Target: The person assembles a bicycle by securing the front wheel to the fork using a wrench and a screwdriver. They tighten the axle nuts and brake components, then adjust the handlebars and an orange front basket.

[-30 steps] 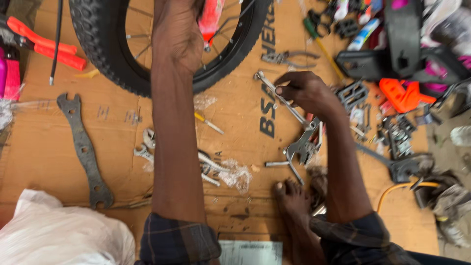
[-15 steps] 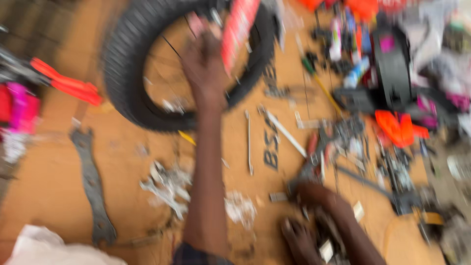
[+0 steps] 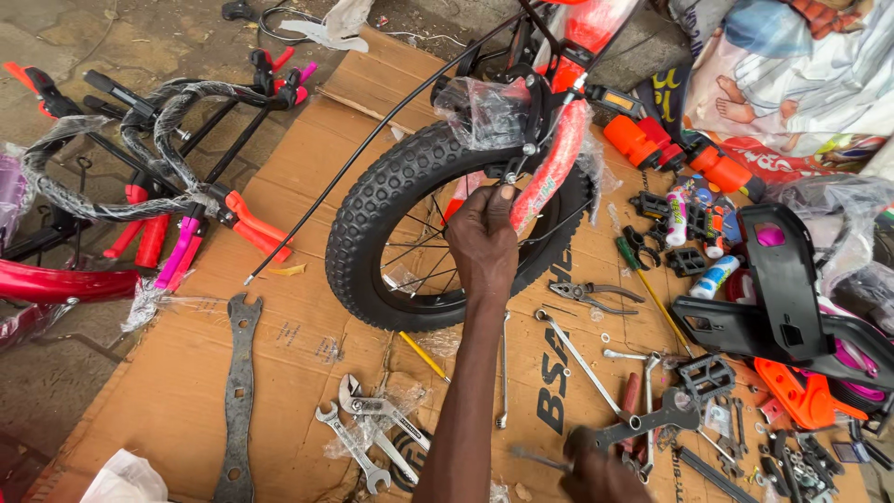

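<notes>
Holding the small bike wheel [image 3: 438,224] up by its top, the left hand [image 3: 482,244] has its fingers curled tight where the red fork [image 3: 549,168] meets the black knobby tire. The wheel stands upright on the brown cardboard [image 3: 307,149], right under those fingers and a little to their left.

The right hand [image 3: 601,475] is low down, near the bottom edge of the view. Its fingers are wrapped around a flat grey wrench [image 3: 652,421]. Only part of that hand shows, but it looks closed on the tool.

The wheel is likely a bit heavy and stiff. The tire is rubber with bumps, so it should not slip much. The thin spokes could bend, and the clear plastic wrap [image 3: 484,112] on the fork may feel slidey. The fork leg or the tire's top looks like the best place to hold.

Room is tight. To the right of the left fingers lie pliers [image 3: 596,293], a long thin spanner [image 3: 577,354], black pedals [image 3: 703,377] and a black seat part [image 3: 782,279]. Below them lie more spanners [image 3: 372,428]. Far to the left of them sit a long flat wrench [image 3: 237,391] and wrapped handlebars [image 3: 140,158]. A black cable [image 3: 372,140] runs just above and left of the fingers. The most open cardboard is to the left of the wheel.
</notes>
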